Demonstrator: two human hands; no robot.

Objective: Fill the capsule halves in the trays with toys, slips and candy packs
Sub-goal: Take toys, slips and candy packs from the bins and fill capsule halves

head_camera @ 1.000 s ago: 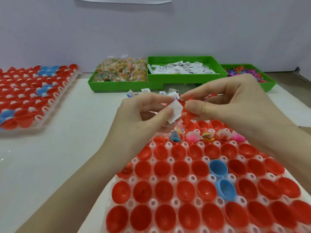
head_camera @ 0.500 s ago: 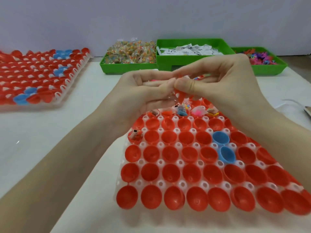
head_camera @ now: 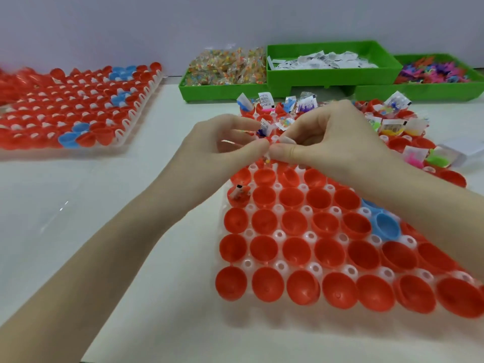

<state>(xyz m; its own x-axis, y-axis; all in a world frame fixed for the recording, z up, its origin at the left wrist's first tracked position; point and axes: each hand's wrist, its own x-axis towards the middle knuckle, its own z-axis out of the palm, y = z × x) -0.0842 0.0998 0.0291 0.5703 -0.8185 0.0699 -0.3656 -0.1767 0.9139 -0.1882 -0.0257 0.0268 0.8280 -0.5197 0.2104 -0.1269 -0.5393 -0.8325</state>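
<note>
Overhead, both hands' fingers [head_camera: 258, 148] pinch a small item above the white table [head_camera: 104, 205] by a pale wall [head_camera: 157, 27].

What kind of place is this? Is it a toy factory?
Probably a small packing workbench, not surely a factory: trays of open red capsule halves, green bins of paper slips, candy packs and toys, all on a plain white table.

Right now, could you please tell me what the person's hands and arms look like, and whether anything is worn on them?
Both the left hand and the right hand are bare: no gloves, rings, watch or bracelet show. Both forearms are uncovered as far as the picture's edges, with no sleeve in view. The nails that show look short and unpainted, though the picture is somewhat soft there.
</note>
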